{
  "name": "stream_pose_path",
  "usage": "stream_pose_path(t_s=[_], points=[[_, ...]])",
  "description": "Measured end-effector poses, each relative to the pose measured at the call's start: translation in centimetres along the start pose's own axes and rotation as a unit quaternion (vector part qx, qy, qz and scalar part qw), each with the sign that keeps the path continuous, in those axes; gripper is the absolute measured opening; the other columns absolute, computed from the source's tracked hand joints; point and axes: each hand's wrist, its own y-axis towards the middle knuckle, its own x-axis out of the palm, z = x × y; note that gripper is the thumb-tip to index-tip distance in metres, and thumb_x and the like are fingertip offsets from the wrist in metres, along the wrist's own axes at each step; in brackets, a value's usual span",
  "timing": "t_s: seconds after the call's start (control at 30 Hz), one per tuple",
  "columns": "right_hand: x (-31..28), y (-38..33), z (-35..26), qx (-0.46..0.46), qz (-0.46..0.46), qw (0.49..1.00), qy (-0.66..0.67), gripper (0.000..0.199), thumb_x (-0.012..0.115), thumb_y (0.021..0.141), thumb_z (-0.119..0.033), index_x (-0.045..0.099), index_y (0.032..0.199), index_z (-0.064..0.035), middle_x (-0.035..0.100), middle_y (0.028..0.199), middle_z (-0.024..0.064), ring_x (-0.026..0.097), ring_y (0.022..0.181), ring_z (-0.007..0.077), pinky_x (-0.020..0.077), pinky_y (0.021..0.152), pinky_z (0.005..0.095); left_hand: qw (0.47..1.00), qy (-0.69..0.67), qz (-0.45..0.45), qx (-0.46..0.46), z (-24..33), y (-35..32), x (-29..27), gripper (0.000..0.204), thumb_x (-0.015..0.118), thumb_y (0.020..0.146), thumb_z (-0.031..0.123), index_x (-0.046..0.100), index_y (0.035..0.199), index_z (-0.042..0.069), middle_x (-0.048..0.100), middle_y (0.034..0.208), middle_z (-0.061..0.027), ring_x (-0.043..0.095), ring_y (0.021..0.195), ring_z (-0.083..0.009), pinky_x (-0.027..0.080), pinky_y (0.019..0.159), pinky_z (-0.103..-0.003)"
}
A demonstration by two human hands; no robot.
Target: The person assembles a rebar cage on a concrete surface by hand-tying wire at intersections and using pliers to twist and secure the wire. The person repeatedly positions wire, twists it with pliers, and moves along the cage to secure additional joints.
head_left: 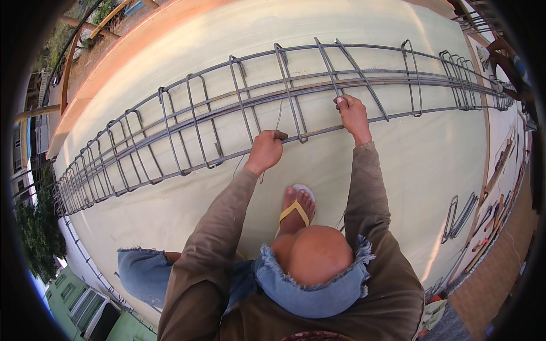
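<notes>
Rebar cage (170, 122) lies across the pale slab (421, 159), running 8 to 2 o'clock. My left hand (264, 152) is fisted on the near longitudinal bar (318, 132) at centre; my right hand (352, 115) at 1 o'clock grips a stirrup (364, 77) there, fingers closed.

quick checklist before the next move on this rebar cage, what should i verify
1. Left hand closed on the near bar: ok.
2. Right hand gripping a bar by a stirrup: ok.
3. Tie wire in place at the joint: cannot tell, only a thin strand shows.
4. Footing: not ok, open sandal beside steel.
5. Spare stirrups within reach: cannot tell.
</notes>
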Motion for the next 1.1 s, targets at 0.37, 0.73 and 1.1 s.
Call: stream_pose_path(t_s=[0.37, 0.73, 1.1], points=[[-5.1, 1.7, 2.1, -0.203, 0.389, 0.838, -0.325, 0.029, 0.061, 0.099, -0.025, 0.069, 0.117, -0.0043, 0.074, 0.091, 0.0178, 0.070, 0.091, 0.0384, 0.0522, 0.080, 0.0485, 1.000, 0.007, -0.010, -0.009, 0.1, -0.1, 0.0, 0.040, 0.045, 0.087, 0.002, 0.075, 0.114, -0.001, 0.074, 0.111, -0.0235, 0.070, 0.109, -0.0374, 0.052, 0.101, -0.040], [-5.6, 3.7, 4.6, 0.047, 0.197, 0.973, -0.113, 0.022, 0.058, 0.100, -0.021, 0.069, 0.097, -0.0022, 0.072, 0.087, 0.0209, 0.068, 0.088, 0.0435, 0.0513, 0.077, 0.0515, 1.000, 0.017, -0.013, 0.014, -0.2, -0.1, -0.1, 0.041, 0.046, 0.087, 0.002, 0.074, 0.116, -0.002, 0.074, 0.112, -0.0241, 0.070, 0.109, -0.0365, 0.052, 0.101, -0.039], [-6.3, 3.6, 5.2, 0.052, 0.033, 0.988, 0.142, 0.029, 0.053, 0.102, -0.018, 0.068, 0.111, 0.0058, 0.074, 0.107, 0.0217, 0.070, 0.100, 0.0415, 0.0541, 0.086, 0.0478, 1.000, 0.010, -0.016, 0.016, 0.1, -0.3, -0.3, 0.041, 0.045, 0.086, 0.001, 0.073, 0.116, -0.003, 0.074, 0.113, -0.0227, 0.071, 0.110, -0.0346, 0.052, 0.101, -0.038]])
